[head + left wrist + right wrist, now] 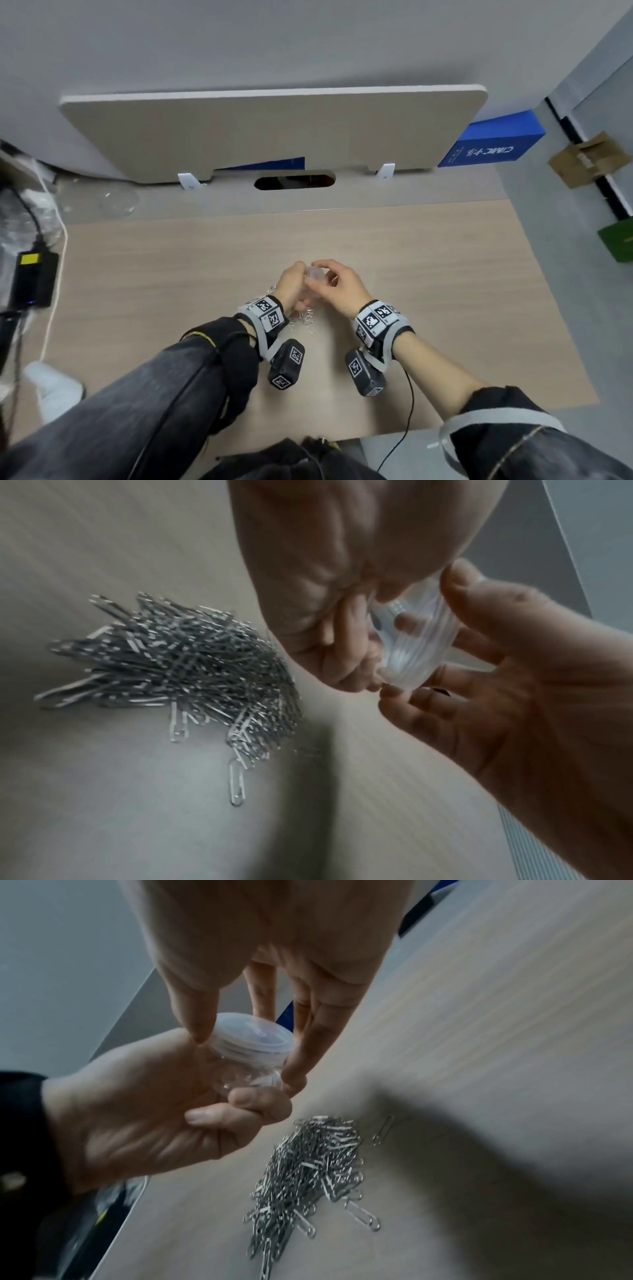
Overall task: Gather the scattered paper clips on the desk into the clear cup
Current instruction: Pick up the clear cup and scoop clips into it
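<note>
Up close, the clear cup (pixel 251 1056) wears a ribbed, translucent lid (pixel 255 1037).

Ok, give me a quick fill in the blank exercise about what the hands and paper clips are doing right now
1. The left hand grips the body of the clear ____.
2. The right hand pinches the cup's ____ with its fingertips.
3. The paper clips lie in a ____ on the desk.

Missing words: cup; lid; pile

Light wood-grain desk (pixel 445 291), heap of silver paper clips (pixel 178 666) lying on it, one stray clip (pixel 383 1130) beside
</note>
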The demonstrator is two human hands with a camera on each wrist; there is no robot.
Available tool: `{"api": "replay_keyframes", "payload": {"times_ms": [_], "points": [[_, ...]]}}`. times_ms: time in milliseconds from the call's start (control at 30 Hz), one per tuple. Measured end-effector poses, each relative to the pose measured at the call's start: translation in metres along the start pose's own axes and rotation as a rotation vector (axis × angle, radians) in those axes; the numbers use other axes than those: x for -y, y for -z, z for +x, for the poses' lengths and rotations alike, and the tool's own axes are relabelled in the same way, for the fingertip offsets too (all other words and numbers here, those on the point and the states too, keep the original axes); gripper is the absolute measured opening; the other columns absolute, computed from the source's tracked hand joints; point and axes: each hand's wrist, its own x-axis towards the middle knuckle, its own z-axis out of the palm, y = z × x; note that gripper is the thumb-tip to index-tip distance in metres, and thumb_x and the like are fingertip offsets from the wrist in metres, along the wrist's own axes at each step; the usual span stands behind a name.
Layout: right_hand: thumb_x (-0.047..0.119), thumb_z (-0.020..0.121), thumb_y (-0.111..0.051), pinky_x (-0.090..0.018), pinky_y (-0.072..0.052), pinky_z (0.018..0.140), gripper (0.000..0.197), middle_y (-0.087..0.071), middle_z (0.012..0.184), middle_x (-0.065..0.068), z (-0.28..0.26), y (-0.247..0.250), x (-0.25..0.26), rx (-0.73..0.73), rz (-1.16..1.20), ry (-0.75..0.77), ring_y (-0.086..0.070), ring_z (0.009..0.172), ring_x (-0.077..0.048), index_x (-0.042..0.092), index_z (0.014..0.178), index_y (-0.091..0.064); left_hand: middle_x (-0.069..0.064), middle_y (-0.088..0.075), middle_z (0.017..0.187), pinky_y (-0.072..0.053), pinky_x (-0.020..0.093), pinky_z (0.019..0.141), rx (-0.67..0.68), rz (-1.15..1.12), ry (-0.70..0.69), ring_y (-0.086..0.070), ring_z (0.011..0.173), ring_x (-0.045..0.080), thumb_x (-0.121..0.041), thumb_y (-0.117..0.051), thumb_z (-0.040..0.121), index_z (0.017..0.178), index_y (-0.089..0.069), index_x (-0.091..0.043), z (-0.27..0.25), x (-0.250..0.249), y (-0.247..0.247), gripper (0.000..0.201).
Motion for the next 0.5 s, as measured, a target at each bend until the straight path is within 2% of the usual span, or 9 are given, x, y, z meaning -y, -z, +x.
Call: {"api": "replay_keyframes", "payload": {"times_ms": [33,100,233,300,400,500], "points": [[0.043,0.077,-0.073,-0.031,-0.051,0.080,0.047,-0.057,0.094,0.002,-0.001,-0.004,0.003,0.023,-0.055,0.042,-0.057,0.079,-0.012,0.029,0.120,-0.060,0.006,-0.043,0.052,-0.016,0.012,0.041,0.010,-0.006,0.025,-0.031,0.032,0.011,-0.035,-0.019,0.097,0.097,-0.052,-0.005,-0.001,0.003,0.007,0.044],[0.038,0.076,-0.073,-0.029,-0.048,0.085,0.052,-0.052,0.102,-0.001,-0.002,-0.010,0.013,0.109,-0.180,0.123,-0.054,0.086,-0.012,0.031,0.125,-0.056,0.004,-0.034,0.048,-0.014,0.011,0.041,0.035,-0.070,0.086,-0.026,0.031,0.009,-0.038,-0.016,0.098,0.087,-0.050,-0.006,-0.005,0.008,0.021,0.048],[0.027,0.073,-0.073,-0.026,-0.046,0.089,0.054,-0.049,0.112,0.002,0.003,-0.019,0.023,0.215,-0.294,0.209,-0.054,0.098,-0.012,0.036,0.123,-0.054,0.003,-0.047,0.041,-0.013,0.008,0.034,0.029,-0.216,0.152,-0.029,0.027,0.008,-0.039,-0.015,0.101,0.095,-0.047,-0.007,-0.013,0.008,0.038,0.046],[0.021,0.071,-0.072,-0.028,-0.049,0.090,0.052,-0.048,0.117,0.006,0.008,-0.024,0.024,0.161,-0.275,0.207,-0.055,0.101,-0.012,0.037,0.117,-0.052,0.004,-0.053,0.044,-0.012,0.009,0.033,0.037,-0.336,0.167,-0.029,0.030,0.008,-0.035,-0.017,0.099,0.088,-0.047,-0.008,-0.012,0.011,0.046,0.042],[0.018,0.068,-0.077,-0.035,-0.055,0.080,0.048,-0.050,0.112,0.006,0.019,-0.027,0.019,-0.018,-0.152,0.061,-0.059,0.087,-0.012,0.034,0.102,-0.047,0.011,-0.053,0.056,-0.015,0.009,0.030,0.015,-0.425,0.165,-0.028,0.030,0.009,-0.027,-0.025,0.092,0.081,-0.049,-0.008,-0.005,0.017,0.059,0.032],[0.019,0.068,-0.078,-0.030,-0.047,0.069,0.041,-0.052,0.101,0.003,0.031,-0.023,0.005,-0.103,-0.278,-0.090,-0.057,0.075,-0.015,0.028,0.089,-0.044,0.014,-0.051,0.067,-0.015,0.009,0.029,0.008,-0.447,0.164,-0.029,0.030,0.010,-0.025,-0.028,0.087,0.081,-0.048,-0.007,-0.003,0.023,0.065,0.027]]}}
